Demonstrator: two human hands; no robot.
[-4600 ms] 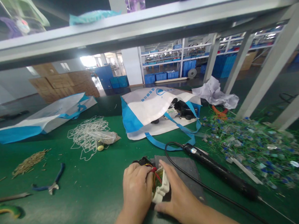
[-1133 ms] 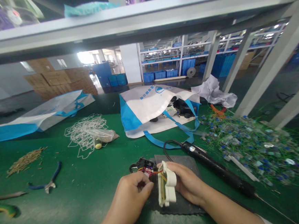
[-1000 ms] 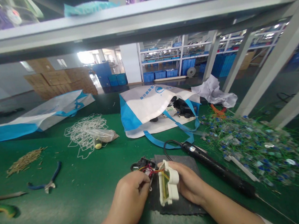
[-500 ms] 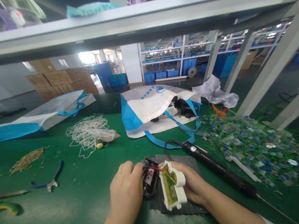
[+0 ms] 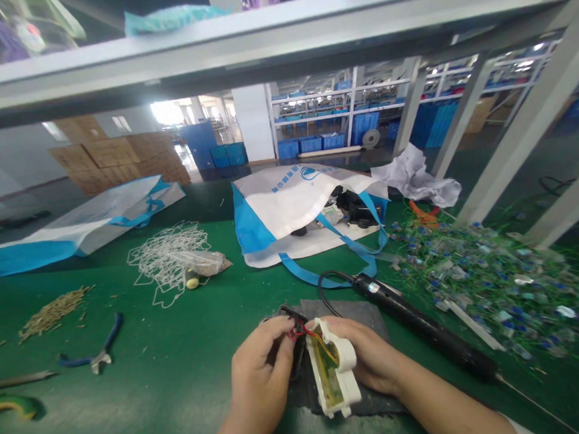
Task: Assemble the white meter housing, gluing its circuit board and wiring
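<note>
Low over a dark pad on the green table, my right hand grips a white plastic housing with a yellow-green board or panel in it. Red and yellow wires run from the housing to a black plastic case on its left. My left hand is closed, thumb and forefinger pinched on the red wires at the case's upper edge. Its fingers hide much of the case, so I cannot tell whether the other fingers also hold it.
Right of the pad lies a black electric screwdriver, beside a heap of green-wired parts. A white-and-blue bag with black parts stands behind. Blue-handled cutters, brass-coloured pins and white cords lie left. A shelf beam crosses overhead.
My left hand has shifted right and turned, its thumb and forefinger now on the red wires; the black case is more covered. The white housing has dropped slightly.
</note>
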